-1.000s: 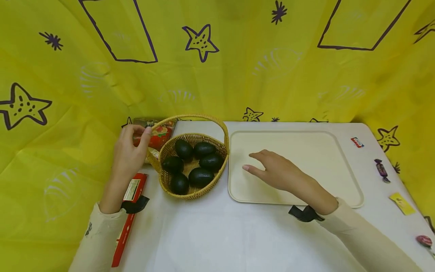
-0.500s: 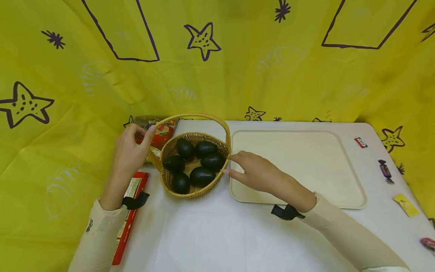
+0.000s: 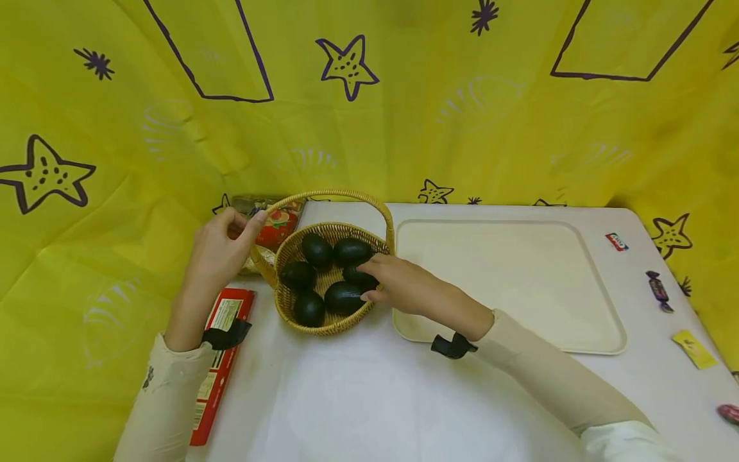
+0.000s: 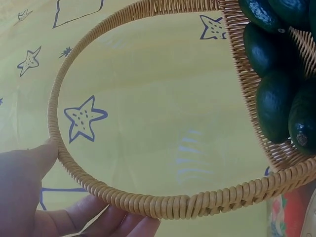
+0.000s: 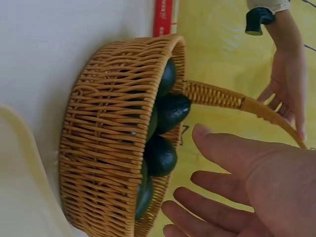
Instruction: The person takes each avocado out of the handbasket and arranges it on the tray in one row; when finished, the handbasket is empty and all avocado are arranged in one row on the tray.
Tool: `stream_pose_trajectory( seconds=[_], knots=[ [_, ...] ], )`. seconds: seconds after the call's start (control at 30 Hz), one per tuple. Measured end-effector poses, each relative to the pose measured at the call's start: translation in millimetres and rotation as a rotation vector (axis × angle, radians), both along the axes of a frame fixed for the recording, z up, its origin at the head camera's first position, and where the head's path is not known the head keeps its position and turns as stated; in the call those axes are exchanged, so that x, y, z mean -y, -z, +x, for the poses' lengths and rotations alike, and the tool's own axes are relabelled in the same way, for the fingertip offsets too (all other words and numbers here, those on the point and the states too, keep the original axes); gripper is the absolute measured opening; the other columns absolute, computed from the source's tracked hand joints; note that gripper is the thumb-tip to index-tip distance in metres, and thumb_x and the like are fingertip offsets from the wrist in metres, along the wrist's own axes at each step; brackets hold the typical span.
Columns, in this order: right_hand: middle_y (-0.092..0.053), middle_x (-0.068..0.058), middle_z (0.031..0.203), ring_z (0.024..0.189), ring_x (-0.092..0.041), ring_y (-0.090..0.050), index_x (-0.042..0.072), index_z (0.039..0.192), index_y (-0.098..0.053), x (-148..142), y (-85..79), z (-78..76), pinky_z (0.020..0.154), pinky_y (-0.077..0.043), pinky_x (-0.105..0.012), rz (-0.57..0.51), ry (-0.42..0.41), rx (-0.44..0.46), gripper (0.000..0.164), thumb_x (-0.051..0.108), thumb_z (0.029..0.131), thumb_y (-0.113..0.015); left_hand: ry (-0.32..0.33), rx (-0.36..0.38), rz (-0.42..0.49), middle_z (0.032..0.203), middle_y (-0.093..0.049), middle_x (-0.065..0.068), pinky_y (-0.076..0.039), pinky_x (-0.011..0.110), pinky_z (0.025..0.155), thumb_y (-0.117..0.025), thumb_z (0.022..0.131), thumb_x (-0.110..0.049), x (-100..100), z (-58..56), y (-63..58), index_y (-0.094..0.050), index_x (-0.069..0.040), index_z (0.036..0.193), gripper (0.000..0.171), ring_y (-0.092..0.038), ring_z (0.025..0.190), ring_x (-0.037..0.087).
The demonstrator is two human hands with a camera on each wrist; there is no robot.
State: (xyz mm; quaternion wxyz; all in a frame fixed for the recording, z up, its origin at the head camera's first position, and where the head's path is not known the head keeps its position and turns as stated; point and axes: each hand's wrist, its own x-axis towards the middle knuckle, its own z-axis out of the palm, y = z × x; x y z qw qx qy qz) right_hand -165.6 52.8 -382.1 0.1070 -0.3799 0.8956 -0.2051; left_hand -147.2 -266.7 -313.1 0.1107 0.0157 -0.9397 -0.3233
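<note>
A wicker basket [image 3: 326, 330] with a tall arched handle [image 4: 170, 206] stands on the table, several dark green avocados [image 3: 344, 299] lying in it. At the handle's left side my left hand [image 3: 215, 260] holds on, its thumb against the wicker and its fingers on the far side. My right hand [image 3: 412, 285] reaches over the basket's right rim, above the right-hand avocados, and partly hides one of them. In the right wrist view, the thumb and fingers of this hand [image 5: 266, 182] are spread apart beside the avocados with nothing between them.
A cream tray [image 3: 502, 282] lies right of the basket. Small wrapped sweets [image 3: 658, 292] lie along the table's right edge. Left are a long red box [image 3: 222, 369] and, behind the basket, a red package [image 3: 283, 221]. A yellow patterned cloth [image 3: 404, 128] hangs behind.
My right hand has moved left, from above the tray to over the basket's right side. The left hand stays at the handle. The view has shifted slightly.
</note>
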Motion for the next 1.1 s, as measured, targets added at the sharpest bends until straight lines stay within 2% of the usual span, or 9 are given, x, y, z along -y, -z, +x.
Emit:
stream_pose_trajectory(
  seconds=[0.23,0.43,0.67,0.8,0.97,1.1],
  knots=[
    [-0.060,-0.019,0.136,0.120,-0.030,-0.063,-0.001,0.146,-0.057,18.7,7.4,-12.5,0.101,-0.054,-0.041,0.067,0.045,-0.022,0.052,0.023,0.102,-0.073,0.002,0.005,0.004,0.102,-0.065,0.017,-0.043,0.042,0.077,-0.053,0.106,-0.060,0.9,0.5,0.2,-0.062,-0.004,0.101,0.056,-0.057,0.095,0.032],
    [-0.058,-0.019,0.135,0.125,-0.034,-0.060,0.001,0.143,-0.058,32.7,10.6,-21.1,0.102,-0.054,-0.043,0.200,0.043,-0.071,0.046,0.016,0.102,-0.073,-0.002,0.009,0.005,0.101,-0.064,0.017,-0.042,0.042,0.075,-0.053,0.106,-0.060,1.4,0.1,0.6,-0.062,-0.005,0.100,0.056,-0.055,0.093,0.031],
    [-0.058,-0.025,0.130,0.111,-0.036,-0.065,-0.002,0.138,-0.057,43.3,16.5,-29.7,0.094,-0.056,-0.043,0.293,0.050,-0.016,0.036,0.000,0.103,-0.064,-0.006,0.010,0.002,0.099,-0.063,0.016,-0.041,0.042,0.074,-0.053,0.105,-0.061,1.3,-0.4,1.3,-0.062,-0.005,0.099,0.057,-0.053,0.090,0.030],
    [-0.055,-0.028,0.138,0.121,-0.040,-0.062,0.001,0.144,-0.055,47.0,19.5,-36.8,0.102,-0.053,-0.046,0.317,0.078,0.028,0.042,0.004,0.103,-0.066,-0.003,0.023,0.006,0.102,-0.063,0.016,-0.042,0.042,0.076,-0.051,0.105,-0.062,1.0,-1.4,2.3,-0.062,-0.005,0.101,0.059,-0.055,0.093,0.032],
    [-0.057,-0.027,0.142,0.134,-0.044,-0.055,0.003,0.149,-0.053,46.2,22.0,-41.6,0.113,-0.046,-0.050,0.330,0.074,0.024,0.053,0.018,0.102,-0.073,0.006,0.014,0.014,0.100,-0.063,0.016,-0.042,0.042,0.076,-0.052,0.105,-0.062,0.4,-2.0,2.3,-0.062,-0.004,0.100,0.059,-0.054,0.091,0.032],
    [-0.058,-0.027,0.138,0.121,-0.040,-0.064,0.002,0.146,-0.054,47.5,26.4,-43.7,0.103,-0.053,-0.047,0.250,0.108,0.019,0.047,0.025,0.107,-0.065,0.002,0.004,0.012,0.097,-0.062,0.016,-0.041,0.042,0.075,-0.052,0.105,-0.062,0.1,-1.7,1.8,-0.061,-0.004,0.097,0.059,-0.053,0.088,0.031]
  ],
)
